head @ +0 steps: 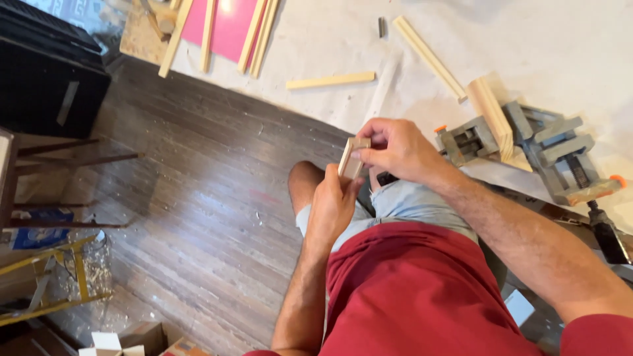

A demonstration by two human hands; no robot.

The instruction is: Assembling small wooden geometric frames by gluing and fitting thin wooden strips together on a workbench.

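Both hands grip one small wooden block above the knee. Left hand pinches its lower end; right hand clasps the top. Long axis runs near-to-far, tilted slightly right. Vise at right clamps a wooden strip.

Red short-sleeved shirt, light blue shorts, bare forearms

Small wood block pinched between left hand and right hand, above knee; vise just right, wood strips beyond.
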